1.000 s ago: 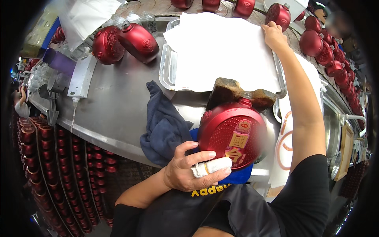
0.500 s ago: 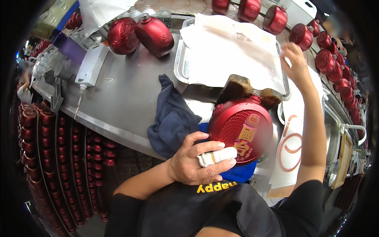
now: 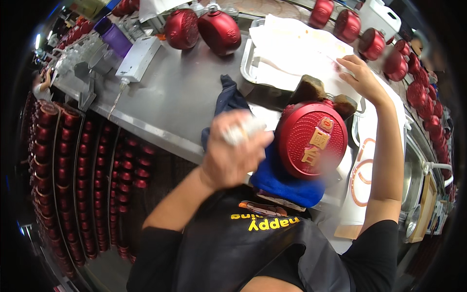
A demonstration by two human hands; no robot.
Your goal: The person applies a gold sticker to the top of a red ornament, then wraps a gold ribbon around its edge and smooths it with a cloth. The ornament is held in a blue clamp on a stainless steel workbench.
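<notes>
Lifted off the round red bottle [image 3: 301,146], the left hand [image 3: 228,153] hangs blurred beside it, white wrapping [image 3: 243,130] at its fingers, any grasp unclear. That bottle lies on a blue cloth [image 3: 272,182], neck at a dark brown rest [image 3: 310,89]. Half bent, the right hand [image 3: 362,79] reaches the white sheets [image 3: 294,41], pinch untellable; seemingly sheet-handling, calling for light fingertips. Beyond spreads a steel worktop [image 3: 168,87], then rows of red bottles [image 3: 372,44].
</notes>
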